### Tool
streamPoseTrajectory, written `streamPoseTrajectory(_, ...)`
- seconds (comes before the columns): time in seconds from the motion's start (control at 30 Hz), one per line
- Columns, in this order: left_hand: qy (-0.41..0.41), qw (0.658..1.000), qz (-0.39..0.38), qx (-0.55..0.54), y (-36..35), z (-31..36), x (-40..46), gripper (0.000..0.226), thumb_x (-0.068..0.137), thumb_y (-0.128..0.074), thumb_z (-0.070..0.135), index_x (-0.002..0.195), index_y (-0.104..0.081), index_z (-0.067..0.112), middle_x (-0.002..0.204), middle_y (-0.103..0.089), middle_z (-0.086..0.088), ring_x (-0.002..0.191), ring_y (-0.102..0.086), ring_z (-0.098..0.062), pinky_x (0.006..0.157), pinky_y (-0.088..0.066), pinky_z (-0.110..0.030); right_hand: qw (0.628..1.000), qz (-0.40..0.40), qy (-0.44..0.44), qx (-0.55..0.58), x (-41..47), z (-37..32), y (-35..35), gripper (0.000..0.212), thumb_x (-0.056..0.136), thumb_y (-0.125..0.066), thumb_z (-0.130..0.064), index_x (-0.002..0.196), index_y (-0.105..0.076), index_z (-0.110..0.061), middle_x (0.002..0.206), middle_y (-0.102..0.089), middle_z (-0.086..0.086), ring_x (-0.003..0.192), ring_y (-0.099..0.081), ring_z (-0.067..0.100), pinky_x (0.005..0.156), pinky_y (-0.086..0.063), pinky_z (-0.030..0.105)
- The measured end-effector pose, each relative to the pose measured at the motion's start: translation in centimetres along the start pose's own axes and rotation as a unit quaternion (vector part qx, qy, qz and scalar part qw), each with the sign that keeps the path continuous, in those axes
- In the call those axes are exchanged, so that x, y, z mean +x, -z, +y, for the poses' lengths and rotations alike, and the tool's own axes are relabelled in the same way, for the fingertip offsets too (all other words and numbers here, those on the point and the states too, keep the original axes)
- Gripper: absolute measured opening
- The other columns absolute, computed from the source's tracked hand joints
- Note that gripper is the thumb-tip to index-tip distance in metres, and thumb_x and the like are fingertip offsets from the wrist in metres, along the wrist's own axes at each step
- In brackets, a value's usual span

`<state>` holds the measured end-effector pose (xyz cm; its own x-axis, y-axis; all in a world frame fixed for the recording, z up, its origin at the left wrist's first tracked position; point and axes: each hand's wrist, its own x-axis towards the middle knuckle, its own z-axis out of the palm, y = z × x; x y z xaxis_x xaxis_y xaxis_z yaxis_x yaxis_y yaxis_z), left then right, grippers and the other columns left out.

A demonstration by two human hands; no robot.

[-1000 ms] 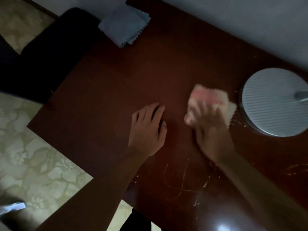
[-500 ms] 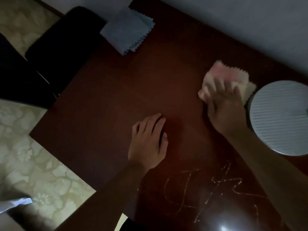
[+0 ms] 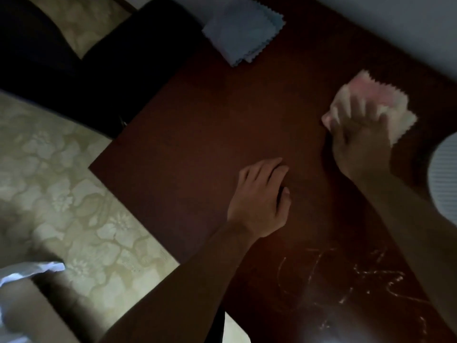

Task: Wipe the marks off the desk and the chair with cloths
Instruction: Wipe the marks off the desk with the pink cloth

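I see a dark brown surface (image 3: 222,134) running from the far wall toward me, with pale scribbled marks (image 3: 346,280) on its near part, between my two forearms. My right hand (image 3: 358,137) is out near the far right side, its grip curled down on a pink and cream cloth (image 3: 385,102) that lies pressed on the wood; the cloth's zigzag edge sticks out past the fingers. Just to the right of that cloth, at the frame edge, sits a round ribbed white base (image 3: 445,179), close enough to hem in the cloth on that side. My left hand (image 3: 259,199) lies flat on the middle of the surface, grip loose with fingers straight and holding nothing. A folded blue cloth (image 3: 243,33) rests at the far left corner, well apart from both hands. Beside that corner stands a dark chair (image 3: 138,45), on a pale patterned floor (image 3: 74,194). The picture is dim and slightly blurred.
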<state>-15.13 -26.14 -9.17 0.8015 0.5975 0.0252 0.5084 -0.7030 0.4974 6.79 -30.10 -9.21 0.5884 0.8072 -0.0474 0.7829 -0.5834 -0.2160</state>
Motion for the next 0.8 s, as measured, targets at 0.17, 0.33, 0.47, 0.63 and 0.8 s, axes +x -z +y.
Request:
streamPoseTrajectory(0.17,0.006,0.993,0.043,-0.112,2.7,-3.8,-2.7,0.031,0.081,-0.065,0.015,0.112,-0.067,0.009,0.128,-0.060,-0.008,0.122,-0.052,-0.023,0.107,-0.037,-0.036,0.994,-0.022,0.108,0.029,-9.6,-6.6,-2.0,0.048,0.103,-0.031,-0.031,0.147,-0.043,-0.018,0.157,-0.030,0.010,0.147,-0.023,0.035,0.119,-0.018,0.054)
streamPoseTrajectory(0.33,0.052,0.997,0.049,-0.004,7.4,-13.5,-7.5,0.038,0.087,-0.056,0.021,0.123,-0.062,0.009,0.142,-0.050,-0.010,0.137,-0.040,-0.022,0.108,-0.032,-0.043,0.998,-0.022,0.047,0.017,-11.4,-7.1,-1.5,0.046,0.102,-0.034,-0.032,0.143,-0.048,-0.017,0.155,-0.034,0.013,0.145,-0.026,0.036,0.117,-0.022,0.056)
streamPoseTrajectory(0.47,0.088,0.994,0.060,-0.036,8.3,-15.6,-8.4,0.046,0.091,-0.048,0.029,0.131,-0.055,0.008,0.146,-0.046,-0.010,0.140,-0.032,-0.020,0.112,-0.030,-0.040,0.999,-0.033,0.007,0.000,-4.6,-15.6,-3.5,0.045,0.105,-0.033,-0.030,0.150,-0.037,-0.024,0.160,-0.023,0.012,0.149,-0.015,0.037,0.119,-0.011,0.051)
streamPoseTrajectory(0.63,0.084,0.990,0.061,-0.099,9.0,-16.4,-8.8,0.049,0.092,-0.046,0.032,0.131,-0.055,0.005,0.143,-0.050,-0.011,0.137,-0.041,-0.026,0.112,-0.033,-0.041,0.981,-0.061,0.181,0.030,-16.2,-22.3,-5.8,0.044,0.102,-0.036,-0.029,0.146,-0.045,-0.026,0.158,-0.030,0.003,0.149,-0.020,0.030,0.121,-0.018,0.051)
streamPoseTrajectory(0.8,0.047,0.996,0.033,-0.071,9.1,-16.7,-8.9,0.047,0.092,-0.046,0.032,0.130,-0.054,0.006,0.142,-0.048,-0.010,0.140,-0.035,-0.024,0.114,-0.029,-0.039,0.999,-0.033,0.037,-0.021,-9.9,-14.0,-2.5,0.051,0.102,-0.027,-0.031,0.148,-0.040,-0.013,0.155,-0.035,0.017,0.143,-0.031,0.040,0.114,-0.027,0.056)
